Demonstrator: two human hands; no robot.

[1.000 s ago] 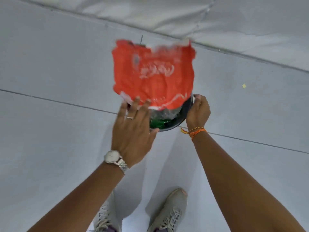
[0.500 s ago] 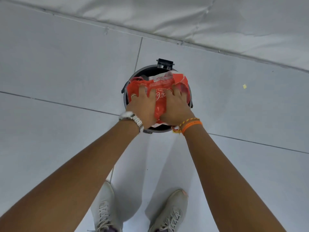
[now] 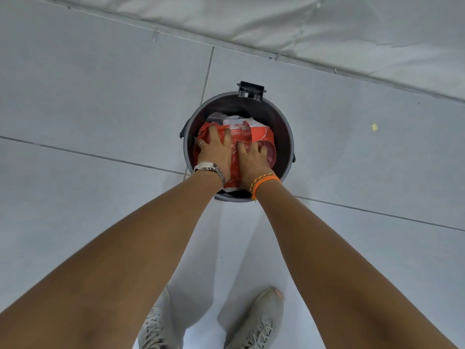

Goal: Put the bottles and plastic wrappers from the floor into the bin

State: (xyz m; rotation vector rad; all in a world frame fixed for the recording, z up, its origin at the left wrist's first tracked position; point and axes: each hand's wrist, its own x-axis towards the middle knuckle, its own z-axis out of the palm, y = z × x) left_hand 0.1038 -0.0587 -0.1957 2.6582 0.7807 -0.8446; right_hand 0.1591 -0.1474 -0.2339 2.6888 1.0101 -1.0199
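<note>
Seen from above, a round dark bin (image 3: 283, 137) stands on the pale tiled floor (image 3: 100, 96), a black bracket (image 3: 251, 89) jutting from its far rim. Both hands are down inside it, palms flat and fingers spread on a crumpled red plastic wrapper (image 3: 247, 137) with white print. The left hand (image 3: 215, 151) wears a ring and a metal wristwatch (image 3: 210, 168); the right hand (image 3: 253, 159) sits just beside it, with orange thread bands (image 3: 265, 181) at the wrist. Paler scraps, perhaps paper or clear plastic, show behind the wrapper. Two light sneakers (image 3: 254, 321) stand near the bottom edge. A small yellow speck (image 3: 374, 126) lies on the tile to the right.
</note>
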